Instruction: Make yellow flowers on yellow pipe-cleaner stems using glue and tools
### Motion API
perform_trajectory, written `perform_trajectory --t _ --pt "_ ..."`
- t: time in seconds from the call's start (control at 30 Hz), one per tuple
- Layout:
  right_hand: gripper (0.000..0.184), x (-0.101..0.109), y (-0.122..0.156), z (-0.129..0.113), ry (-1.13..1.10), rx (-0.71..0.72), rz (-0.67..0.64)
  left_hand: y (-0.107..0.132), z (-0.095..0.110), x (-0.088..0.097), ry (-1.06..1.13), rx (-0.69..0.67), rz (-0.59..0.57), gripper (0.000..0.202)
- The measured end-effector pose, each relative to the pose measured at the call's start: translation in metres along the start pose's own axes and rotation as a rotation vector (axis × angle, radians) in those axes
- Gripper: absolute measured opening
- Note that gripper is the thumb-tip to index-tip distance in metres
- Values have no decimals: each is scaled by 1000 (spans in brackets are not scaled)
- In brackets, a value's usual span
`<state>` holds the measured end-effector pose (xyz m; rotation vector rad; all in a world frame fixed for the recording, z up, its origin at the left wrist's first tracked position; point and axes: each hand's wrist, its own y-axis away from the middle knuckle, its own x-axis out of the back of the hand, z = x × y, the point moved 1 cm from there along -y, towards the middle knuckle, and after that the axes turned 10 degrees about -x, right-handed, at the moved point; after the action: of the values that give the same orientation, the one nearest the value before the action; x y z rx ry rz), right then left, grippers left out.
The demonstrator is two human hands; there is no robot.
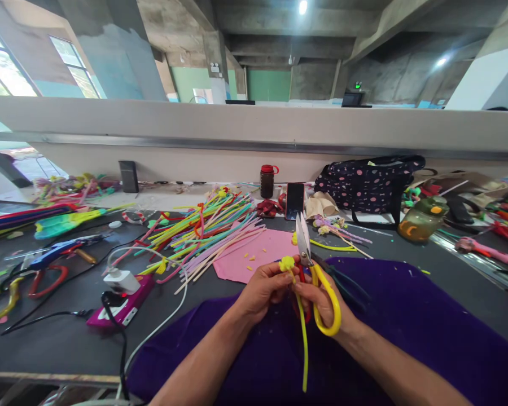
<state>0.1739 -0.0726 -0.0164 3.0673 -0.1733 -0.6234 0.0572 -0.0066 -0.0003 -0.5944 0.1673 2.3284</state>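
Note:
My left hand (262, 290) is closed, pinching a small yellow pipe-cleaner flower (287, 263) between thumb and fingers. A yellow-green pipe-cleaner stem (303, 344) hangs down below the hands. In my right hand (322, 293) is a pair of scissors (325, 301) with yellow handles, its blades pointing up and away from me. The right thumb and fingers also meet near the stem, close to the left fingertips. Something red shows between the hands, mostly hidden. Dark-handled pliers (347, 287) seem to lie just beyond the right hand on the purple cloth (398, 304).
A heap of coloured pipe cleaners (211, 231) lies left of a pink sheet (237, 259) with yellow scraps. A power strip (122, 307) with cables is at left, near red-handled pliers (48, 282). Behind stand a bottle (267, 183), a phone (294, 200) and a dark patterned bag (364, 186).

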Motion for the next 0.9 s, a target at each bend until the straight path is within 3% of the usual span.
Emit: perform_trajectory --t 0.2,0.37,0.5,0.63,0.8,0.9 --pt "51 -1 1 1 32 -4 15 -1 -8 -3 45 2 99 20" --pt "46 -2 2 -1 99 22 42 -1 -5 -2 68 -3 113 23" --pt "48 9 -3 1 284 154 158 2 4 1 77 -20 110 25" --pt "49 19 -7 7 529 318 178 5 10 4 119 -71 62 24" --pt "50 17 -2 6 715 374 110 6 9 10 188 -154 -67 24" --pt "49 14 2 4 791 423 89 7 8 14 232 -165 -87 24"
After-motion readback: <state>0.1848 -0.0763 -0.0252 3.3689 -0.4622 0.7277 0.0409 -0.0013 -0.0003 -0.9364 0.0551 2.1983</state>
